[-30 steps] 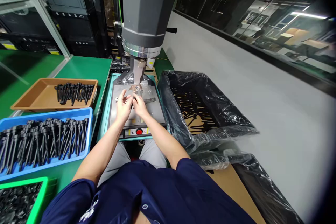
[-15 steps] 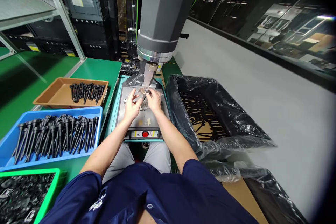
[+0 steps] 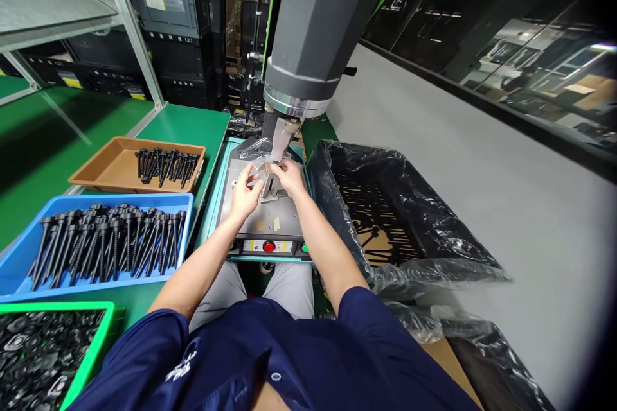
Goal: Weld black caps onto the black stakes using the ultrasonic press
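My left hand (image 3: 247,195) hovers on the left of a metal fixture (image 3: 272,198), its thumb and fingers spread with nothing between them. My right hand (image 3: 292,178) is at the fixture's top right, thumb and fingertips pinched on a small black part that is mostly hidden by the fingers. Directly above them, the pale metal tip (image 3: 283,139) of the grey press head (image 3: 306,32) points down, close to the right fingertips. Clear plastic film (image 3: 255,149) lies behind the hands on the machine's metal base plate (image 3: 241,221).
On the left are a brown tray (image 3: 103,164) and a blue bin (image 3: 53,205), both with black threaded spikes (image 3: 116,237), and a green crate (image 3: 99,340) of black parts. A plastic-lined box (image 3: 434,225) with spikes stands right. A red button (image 3: 268,246) is in front.
The whole view has shifted slightly. My right hand's fingers have straightened somewhat at the top of the fixture, and more of the fixture shows below them. My left hand stays spread beside it.
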Demonstrator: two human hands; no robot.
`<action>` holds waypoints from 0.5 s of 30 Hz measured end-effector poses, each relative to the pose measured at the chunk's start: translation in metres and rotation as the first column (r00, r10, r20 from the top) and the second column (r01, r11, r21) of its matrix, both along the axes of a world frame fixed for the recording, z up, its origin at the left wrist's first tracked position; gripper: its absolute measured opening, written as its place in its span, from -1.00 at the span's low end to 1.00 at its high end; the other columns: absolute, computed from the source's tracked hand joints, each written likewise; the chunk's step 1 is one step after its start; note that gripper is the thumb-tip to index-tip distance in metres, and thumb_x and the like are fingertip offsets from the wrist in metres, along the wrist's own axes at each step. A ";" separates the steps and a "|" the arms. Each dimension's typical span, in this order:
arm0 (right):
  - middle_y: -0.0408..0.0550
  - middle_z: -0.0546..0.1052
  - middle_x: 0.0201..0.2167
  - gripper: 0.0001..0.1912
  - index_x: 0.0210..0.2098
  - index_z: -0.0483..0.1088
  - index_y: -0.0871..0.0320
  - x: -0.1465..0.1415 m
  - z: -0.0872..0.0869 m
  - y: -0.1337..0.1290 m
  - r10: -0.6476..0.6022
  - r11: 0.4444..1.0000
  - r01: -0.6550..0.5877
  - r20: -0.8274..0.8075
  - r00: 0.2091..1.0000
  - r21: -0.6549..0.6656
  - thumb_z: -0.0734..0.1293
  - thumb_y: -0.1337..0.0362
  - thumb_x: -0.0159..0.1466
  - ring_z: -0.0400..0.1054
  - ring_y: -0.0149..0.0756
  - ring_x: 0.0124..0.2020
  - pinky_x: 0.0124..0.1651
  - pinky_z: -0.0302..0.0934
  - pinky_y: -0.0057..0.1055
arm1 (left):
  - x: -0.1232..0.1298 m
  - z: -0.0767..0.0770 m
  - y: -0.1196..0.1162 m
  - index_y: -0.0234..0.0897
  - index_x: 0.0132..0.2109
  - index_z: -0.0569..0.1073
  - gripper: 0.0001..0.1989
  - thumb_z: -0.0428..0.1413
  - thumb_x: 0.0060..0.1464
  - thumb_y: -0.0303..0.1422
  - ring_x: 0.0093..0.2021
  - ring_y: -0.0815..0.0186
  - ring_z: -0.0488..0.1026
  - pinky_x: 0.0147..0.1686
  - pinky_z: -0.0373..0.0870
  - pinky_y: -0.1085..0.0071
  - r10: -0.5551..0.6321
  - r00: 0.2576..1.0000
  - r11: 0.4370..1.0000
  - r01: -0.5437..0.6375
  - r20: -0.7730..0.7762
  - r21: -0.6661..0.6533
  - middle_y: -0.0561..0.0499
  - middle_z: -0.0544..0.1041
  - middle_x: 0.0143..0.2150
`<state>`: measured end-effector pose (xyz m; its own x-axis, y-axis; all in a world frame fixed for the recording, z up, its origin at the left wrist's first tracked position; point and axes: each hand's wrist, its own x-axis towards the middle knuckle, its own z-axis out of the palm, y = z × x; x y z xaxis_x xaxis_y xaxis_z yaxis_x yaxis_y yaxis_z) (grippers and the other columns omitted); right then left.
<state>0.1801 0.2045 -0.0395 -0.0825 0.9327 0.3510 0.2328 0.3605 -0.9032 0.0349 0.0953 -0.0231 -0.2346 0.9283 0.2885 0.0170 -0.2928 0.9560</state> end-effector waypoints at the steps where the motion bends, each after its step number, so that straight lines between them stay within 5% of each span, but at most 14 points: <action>1: -0.07 0.56 -0.26 -0.70 -0.19 0.45 0.13 0.002 0.001 0.000 0.010 1.000 -0.010 0.010 1.000 0.012 0.31 0.09 0.17 0.42 -0.19 -0.22 -0.06 0.28 -0.27 | 0.000 0.000 0.000 -0.17 0.28 0.28 -0.37 0.20 0.07 -0.28 0.14 0.07 0.42 -0.07 0.50 0.22 0.000 1.000 1.000 0.000 0.001 0.001 -0.19 0.23 0.35; 6: -0.11 0.53 -0.42 -0.75 -0.38 0.45 0.14 0.006 0.008 0.000 -0.015 1.000 0.014 0.092 0.996 0.019 0.28 0.09 0.18 0.40 -0.18 -0.30 -0.10 0.28 -0.26 | 0.000 -0.001 0.002 -0.19 0.29 0.28 -0.37 0.19 0.07 -0.28 0.14 0.09 0.42 -0.06 0.50 0.23 -0.002 1.000 1.000 0.002 -0.009 0.003 -0.18 0.24 0.35; 15: -0.09 0.56 -0.33 -0.77 -0.37 0.44 0.18 -0.004 0.006 0.001 -0.127 0.980 0.104 -0.124 0.984 -0.172 0.45 0.22 0.00 0.42 -0.24 -0.27 -0.07 0.30 -0.28 | 0.001 -0.005 0.003 -0.16 0.27 0.30 -0.38 0.20 0.07 -0.27 0.11 0.09 0.44 -0.07 0.50 0.23 0.001 1.000 1.000 -0.001 -0.009 0.014 -0.17 0.27 0.34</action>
